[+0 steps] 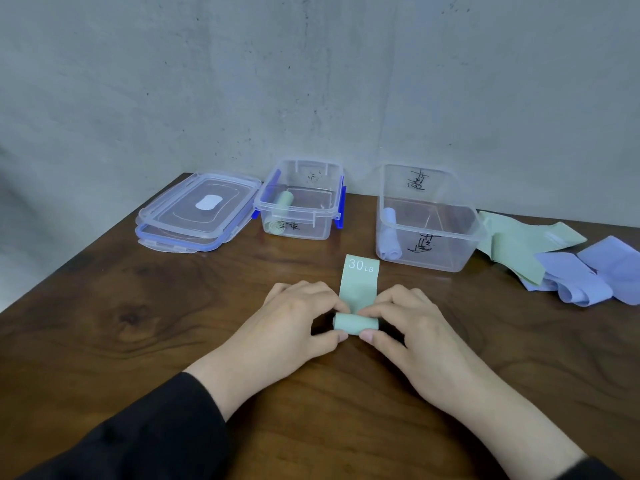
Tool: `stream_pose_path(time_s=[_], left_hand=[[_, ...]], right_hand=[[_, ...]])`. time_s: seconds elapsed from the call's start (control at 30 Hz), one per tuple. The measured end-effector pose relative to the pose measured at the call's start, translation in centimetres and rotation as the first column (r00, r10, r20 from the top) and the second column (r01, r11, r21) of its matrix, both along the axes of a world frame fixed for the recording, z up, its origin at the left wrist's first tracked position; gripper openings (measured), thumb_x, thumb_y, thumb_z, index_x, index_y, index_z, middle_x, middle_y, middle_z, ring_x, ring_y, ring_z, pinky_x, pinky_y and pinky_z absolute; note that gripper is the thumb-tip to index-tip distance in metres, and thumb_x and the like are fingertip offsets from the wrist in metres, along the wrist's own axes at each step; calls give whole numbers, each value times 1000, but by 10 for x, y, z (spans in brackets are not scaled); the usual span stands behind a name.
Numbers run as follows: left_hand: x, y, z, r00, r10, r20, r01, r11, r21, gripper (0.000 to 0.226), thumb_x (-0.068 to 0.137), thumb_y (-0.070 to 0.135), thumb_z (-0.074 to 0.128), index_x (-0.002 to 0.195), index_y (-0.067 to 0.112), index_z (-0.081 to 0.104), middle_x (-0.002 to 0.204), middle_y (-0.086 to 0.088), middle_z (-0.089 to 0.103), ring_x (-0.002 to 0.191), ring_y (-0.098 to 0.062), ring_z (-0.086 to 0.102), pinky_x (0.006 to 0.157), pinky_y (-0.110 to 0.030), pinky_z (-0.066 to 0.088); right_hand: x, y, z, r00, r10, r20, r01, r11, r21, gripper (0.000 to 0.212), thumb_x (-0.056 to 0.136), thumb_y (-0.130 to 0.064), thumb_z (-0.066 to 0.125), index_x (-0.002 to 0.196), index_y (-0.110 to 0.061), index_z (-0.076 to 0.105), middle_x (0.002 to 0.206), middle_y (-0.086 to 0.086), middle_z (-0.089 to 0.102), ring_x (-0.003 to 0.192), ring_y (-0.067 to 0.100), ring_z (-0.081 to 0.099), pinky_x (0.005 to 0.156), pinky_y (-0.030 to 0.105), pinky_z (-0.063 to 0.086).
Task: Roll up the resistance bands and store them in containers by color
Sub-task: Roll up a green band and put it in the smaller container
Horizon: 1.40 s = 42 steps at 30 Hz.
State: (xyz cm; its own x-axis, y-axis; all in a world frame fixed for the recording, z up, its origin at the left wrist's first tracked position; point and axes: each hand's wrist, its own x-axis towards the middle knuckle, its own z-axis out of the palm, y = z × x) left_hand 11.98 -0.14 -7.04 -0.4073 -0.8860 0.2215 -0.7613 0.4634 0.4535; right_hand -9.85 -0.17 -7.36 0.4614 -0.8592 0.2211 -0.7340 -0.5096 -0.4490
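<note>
A pale green resistance band [358, 285] marked "30 LB" lies on the wooden table, its near end wound into a roll. My left hand [294, 323] pinches the roll's left end and my right hand [408, 327] pinches its right end. Behind, a clear container with blue clips [332, 221] holds two rolled green bands [282, 202]. To its right a taller clear container [446, 254] holds rolled light-blue bands [389, 237]. Loose green bands [512, 247] and loose light-blue bands [588, 275] lie in a heap at the right.
Two clear lids with blue seals [197, 213] are stacked at the back left of the table [138, 323]. A grey wall stands close behind the containers. The table's left edge runs diagonally at the left.
</note>
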Motion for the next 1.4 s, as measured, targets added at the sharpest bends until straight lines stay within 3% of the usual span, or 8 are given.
stream_pose_path(time_s=[0.17, 0.3, 0.57, 0.77, 0.9, 1.2, 1.4], left_hand=[[-1, -4, -1, 1000, -2, 14, 2, 1000, -2, 21, 90, 44, 63, 111, 39, 64, 106, 22, 57, 106, -2, 48, 103, -28, 30], [-1, -8, 1, 999, -34, 43, 35, 999, -32, 29, 88, 47, 64, 117, 40, 60, 109, 24, 53, 109, 0, 46, 103, -24, 27], [3, -8, 3, 996, -87, 31, 88, 996, -16, 18, 88, 42, 65, 106, 40, 64, 104, 22, 57, 107, -2, 48, 103, -23, 27], [2, -11, 1, 997, -72, 5, 71, 997, 30, 21, 90, 44, 63, 111, 40, 65, 108, 25, 56, 112, -3, 48, 105, -25, 28], [1, -12, 3, 998, -59, 29, 58, 998, 28, 22, 87, 43, 68, 107, 41, 59, 106, 24, 56, 108, -2, 47, 104, -21, 26], [3, -9, 6, 998, -65, 0, 65, 998, 19, 18, 86, 40, 69, 102, 42, 60, 108, 23, 54, 110, -3, 47, 99, -20, 27], [2, -10, 4, 999, 1, -40, 1, 999, 51, 16, 86, 46, 67, 100, 44, 60, 108, 23, 52, 112, -2, 46, 97, -17, 26]], right_hand=[[0, 2, -1, 999, -14, 34, 15, 999, -34, 19, 90, -44, 65, 109, -39, 63, 99, -28, 51, 99, 5, 47, 90, 31, 42], [0, -1, -1, 999, -34, 38, 35, 999, -40, 23, 90, -43, 65, 112, -38, 64, 101, -27, 51, 100, 5, 45, 90, 30, 42], [-4, -1, 2, 999, 27, 40, -27, 999, 22, 23, 94, -44, 58, 116, -37, 65, 104, -25, 52, 105, 3, 46, 92, 27, 40], [-4, -1, 3, 998, -9, 65, 8, 1000, 21, 13, 90, -44, 63, 103, -41, 61, 99, -26, 53, 104, 4, 46, 88, 23, 40], [-1, -3, 1, 997, -37, 61, 37, 999, -11, 20, 88, -40, 69, 107, -38, 64, 107, -24, 50, 104, 5, 45, 92, 28, 41], [-3, -2, 2, 999, -14, 32, 13, 1000, 21, 25, 93, -46, 58, 116, -38, 66, 104, -23, 48, 105, 4, 43, 94, 29, 39], [1, -2, -1, 997, -41, 66, 43, 999, -29, 20, 93, -43, 58, 112, -42, 56, 105, -24, 46, 104, 3, 43, 91, 28, 41]])
